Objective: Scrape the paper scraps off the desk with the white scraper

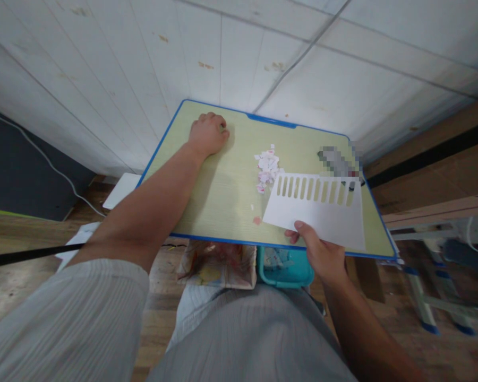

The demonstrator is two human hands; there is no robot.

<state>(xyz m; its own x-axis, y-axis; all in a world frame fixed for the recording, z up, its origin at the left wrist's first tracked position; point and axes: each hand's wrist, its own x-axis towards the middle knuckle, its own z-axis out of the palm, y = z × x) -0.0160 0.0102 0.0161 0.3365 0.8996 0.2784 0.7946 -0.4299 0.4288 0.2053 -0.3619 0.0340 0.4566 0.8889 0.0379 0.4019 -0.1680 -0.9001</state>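
Note:
My left hand (210,132) rests on the far left part of a pale yellow table (219,196) with a blue rim. Its fingers are curled under, and whatever they may hold is hidden. In my right hand (322,252) is a white slotted sheet (314,215), gripped by its near edge with the thumb on top. A row of long slots runs along the sheet's far side. Just left of the sheet's far corner lies a loose pile of small white paper pieces (268,165), some with pink marks.
A grey device (336,162), partly blurred out, lies beyond the sheet. Below the near edge are a turquoise basin (284,284) and an open box (247,276). A white panelled wall (239,58) borders the table's far side. A blue-footed stand (426,307) is at right.

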